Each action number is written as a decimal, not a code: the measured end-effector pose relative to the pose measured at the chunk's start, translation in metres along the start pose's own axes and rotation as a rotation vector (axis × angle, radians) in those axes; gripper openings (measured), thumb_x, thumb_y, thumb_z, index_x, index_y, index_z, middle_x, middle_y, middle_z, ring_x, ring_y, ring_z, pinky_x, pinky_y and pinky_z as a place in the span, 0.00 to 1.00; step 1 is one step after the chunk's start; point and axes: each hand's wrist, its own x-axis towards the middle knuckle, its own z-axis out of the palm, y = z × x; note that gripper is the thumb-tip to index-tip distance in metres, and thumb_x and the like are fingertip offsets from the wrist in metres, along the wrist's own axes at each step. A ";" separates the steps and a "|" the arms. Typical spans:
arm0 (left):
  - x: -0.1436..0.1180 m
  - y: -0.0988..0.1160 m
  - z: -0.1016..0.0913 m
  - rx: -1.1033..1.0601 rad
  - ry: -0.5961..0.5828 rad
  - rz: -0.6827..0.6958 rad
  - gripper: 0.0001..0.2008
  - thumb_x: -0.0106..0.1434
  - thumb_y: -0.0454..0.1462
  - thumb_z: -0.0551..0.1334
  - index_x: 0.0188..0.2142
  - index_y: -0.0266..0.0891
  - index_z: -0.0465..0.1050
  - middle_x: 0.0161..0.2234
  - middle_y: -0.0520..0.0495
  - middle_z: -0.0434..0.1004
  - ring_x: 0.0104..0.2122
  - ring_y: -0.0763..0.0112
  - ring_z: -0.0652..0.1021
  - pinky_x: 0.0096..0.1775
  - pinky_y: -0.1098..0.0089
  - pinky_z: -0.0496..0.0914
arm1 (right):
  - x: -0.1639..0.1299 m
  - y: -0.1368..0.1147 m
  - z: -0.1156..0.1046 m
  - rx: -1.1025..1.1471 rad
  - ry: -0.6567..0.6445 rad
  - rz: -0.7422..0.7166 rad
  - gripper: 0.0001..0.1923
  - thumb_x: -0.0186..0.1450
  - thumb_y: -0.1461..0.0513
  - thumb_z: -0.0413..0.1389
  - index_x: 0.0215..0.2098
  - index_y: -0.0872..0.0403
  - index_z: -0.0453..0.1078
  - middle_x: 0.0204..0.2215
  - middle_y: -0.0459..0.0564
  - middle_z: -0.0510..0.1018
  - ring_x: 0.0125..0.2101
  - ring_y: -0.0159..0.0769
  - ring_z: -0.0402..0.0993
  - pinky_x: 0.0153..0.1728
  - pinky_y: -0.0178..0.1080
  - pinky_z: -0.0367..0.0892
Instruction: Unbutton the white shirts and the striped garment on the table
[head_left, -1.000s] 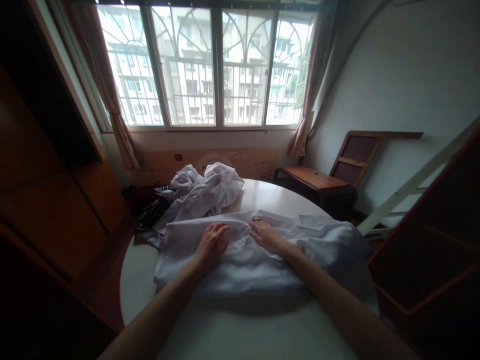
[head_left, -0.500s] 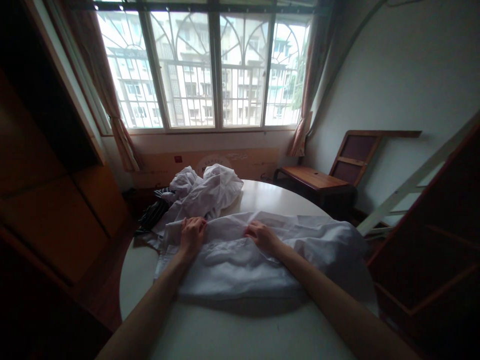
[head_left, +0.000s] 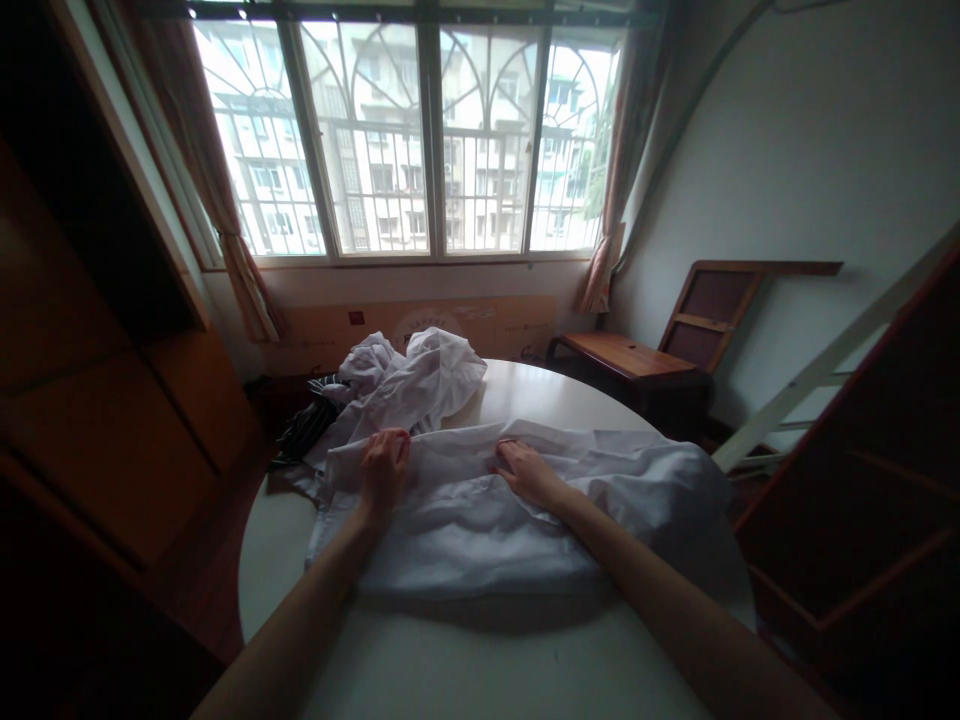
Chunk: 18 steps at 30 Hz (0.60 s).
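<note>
Both the left hand point(head_left: 384, 462) and right hand point(head_left: 523, 468) lie open and flat on the white garment point(head_left: 480, 530), where smoothing evenly outward from its middle looks best to keep the far edge straight.

Table point(head_left: 480, 670) near edge cut off; cloth point(head_left: 480, 530) hides its middle.

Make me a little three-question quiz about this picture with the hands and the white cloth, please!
1. True or false: both hands rest on the white garment spread over the round table.
2. What lies behind the left hand? A) a crumpled white pile B) a red bucket C) a laptop
3. Fill in: the right hand lies flat near the garment's far ____.

Key:
1. True.
2. A, the crumpled white pile.
3. Edge.
</note>
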 end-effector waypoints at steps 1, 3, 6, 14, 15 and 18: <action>0.000 0.001 0.000 -0.018 0.016 0.029 0.07 0.60 0.36 0.53 0.34 0.37 0.68 0.33 0.44 0.73 0.36 0.64 0.72 0.42 0.63 0.65 | 0.001 0.000 -0.001 0.016 0.010 -0.005 0.11 0.61 0.62 0.50 0.40 0.60 0.66 0.41 0.57 0.72 0.43 0.39 0.66 0.45 0.37 0.58; -0.001 0.007 -0.001 -0.075 0.010 0.116 0.06 0.59 0.34 0.53 0.35 0.37 0.67 0.35 0.44 0.72 0.38 0.65 0.71 0.42 0.64 0.65 | 0.002 0.000 -0.001 0.032 0.021 -0.012 0.08 0.60 0.65 0.49 0.36 0.60 0.66 0.37 0.56 0.73 0.41 0.37 0.67 0.43 0.35 0.59; -0.008 0.024 -0.001 -0.176 -0.143 0.248 0.07 0.60 0.31 0.52 0.33 0.39 0.68 0.34 0.46 0.72 0.36 0.68 0.72 0.40 0.68 0.67 | 0.006 0.002 0.003 0.015 0.021 0.028 0.08 0.59 0.66 0.49 0.35 0.60 0.66 0.40 0.58 0.72 0.43 0.38 0.65 0.46 0.36 0.57; -0.026 0.050 0.009 -0.247 -0.639 0.374 0.07 0.60 0.34 0.54 0.34 0.39 0.70 0.36 0.47 0.74 0.38 0.69 0.72 0.41 0.70 0.66 | 0.008 0.009 0.004 -0.006 0.078 0.148 0.12 0.53 0.59 0.56 0.33 0.59 0.66 0.35 0.56 0.72 0.39 0.41 0.66 0.43 0.40 0.59; -0.026 0.049 0.009 -0.247 -0.645 0.358 0.07 0.60 0.35 0.55 0.36 0.39 0.70 0.37 0.47 0.74 0.39 0.68 0.72 0.42 0.70 0.66 | 0.008 0.009 0.003 0.013 0.114 0.164 0.15 0.51 0.59 0.57 0.35 0.59 0.66 0.35 0.56 0.72 0.38 0.41 0.66 0.43 0.39 0.60; -0.024 0.049 0.004 -0.264 -0.681 0.352 0.10 0.60 0.40 0.56 0.39 0.39 0.69 0.41 0.46 0.73 0.43 0.67 0.70 0.45 0.67 0.64 | 0.008 0.009 0.000 0.053 0.196 0.181 0.23 0.48 0.58 0.60 0.40 0.60 0.65 0.36 0.55 0.72 0.39 0.42 0.66 0.42 0.39 0.60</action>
